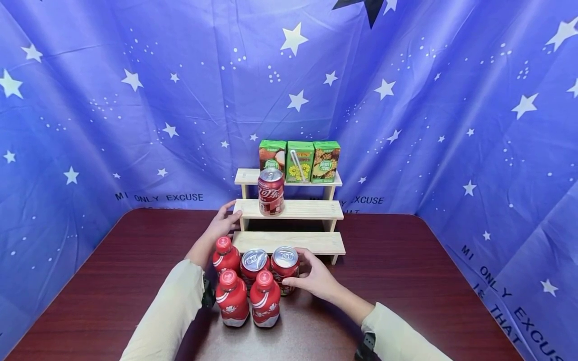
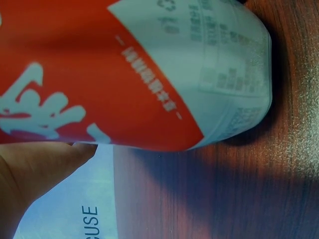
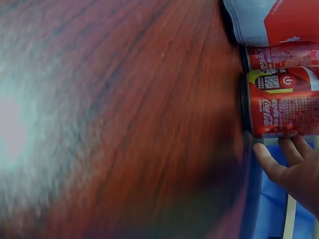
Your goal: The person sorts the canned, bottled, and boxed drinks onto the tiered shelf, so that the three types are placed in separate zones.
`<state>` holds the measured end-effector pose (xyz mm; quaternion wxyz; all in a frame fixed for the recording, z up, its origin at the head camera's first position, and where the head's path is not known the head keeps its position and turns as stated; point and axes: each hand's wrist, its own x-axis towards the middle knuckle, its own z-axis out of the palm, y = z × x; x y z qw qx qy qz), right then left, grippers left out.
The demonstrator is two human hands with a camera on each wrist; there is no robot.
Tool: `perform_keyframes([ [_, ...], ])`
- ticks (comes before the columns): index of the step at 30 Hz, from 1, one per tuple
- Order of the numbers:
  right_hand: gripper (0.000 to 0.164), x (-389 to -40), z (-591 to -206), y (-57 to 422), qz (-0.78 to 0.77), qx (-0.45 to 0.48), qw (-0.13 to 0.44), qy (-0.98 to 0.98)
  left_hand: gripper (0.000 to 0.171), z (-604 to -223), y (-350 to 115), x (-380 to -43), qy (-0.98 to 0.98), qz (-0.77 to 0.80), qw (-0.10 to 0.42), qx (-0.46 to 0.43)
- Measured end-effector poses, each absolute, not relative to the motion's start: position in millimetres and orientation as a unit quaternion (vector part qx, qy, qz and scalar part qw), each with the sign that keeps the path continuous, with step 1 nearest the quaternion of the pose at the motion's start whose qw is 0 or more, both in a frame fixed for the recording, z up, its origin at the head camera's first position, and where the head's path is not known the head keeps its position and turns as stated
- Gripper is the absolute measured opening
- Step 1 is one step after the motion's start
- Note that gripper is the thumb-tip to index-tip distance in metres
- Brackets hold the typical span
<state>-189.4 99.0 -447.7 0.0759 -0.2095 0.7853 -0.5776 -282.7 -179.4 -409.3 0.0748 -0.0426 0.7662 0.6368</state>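
Blue starred curtain (image 1: pixel 203 100) behind, dark red-brown table (image 1: pixel 397 271) below. Wooden three-step rack (image 1: pixel 311 210) at the back: three juice boxes (image 1: pixel 300 161) side by side on the top step, one upper can (image 1: pixel 271 193) toward the left of the middle step. In front of the rack, on the table: left can (image 1: pixel 255 260), right can (image 1: pixel 285 258), plus three red bottles (image 1: pixel 265 301) crowding them from the left and front (all upright).

Left arm reaches past the bottles; left hand (image 1: pixel 223 223) is at the left end of the middle step, thumb toward the front. Can't tell if it grips the rack or just touches it. Right arm comes in from lower right; right hand (image 1: pixel 318 277) makes a loose C at the right can's right side, fingertips at the can, thumb not clamped.

Front bottles hide most of the left can's body. Upper can covers part of the leftmost box. Left wrist view is mostly one bottle, print blurred; right wrist view cuts off the can tops.
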Motion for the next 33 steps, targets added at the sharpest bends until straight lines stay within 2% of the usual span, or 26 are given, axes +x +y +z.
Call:
perform_keyframes([
  [14,0.065,-181.5,-442.9,92.7,-0.594,-0.173,0.064,0.783,0.060,-409.7,-179.3,-283.0,0.763,0.639,0.081,-0.053],
  [22,0.062,-165.9,-418.3,92.7,-0.588,-0.160,0.050,0.792,0.061,-410.4,-180.6,-285.8,0.765,0.637,0.080,-0.052],
  [33,0.063,-161.5,-407.8,102.4,-0.573,-0.143,0.033,0.806,0.060,-412.0,-180.8,-286.2,0.764,0.638,0.080,-0.051],
])
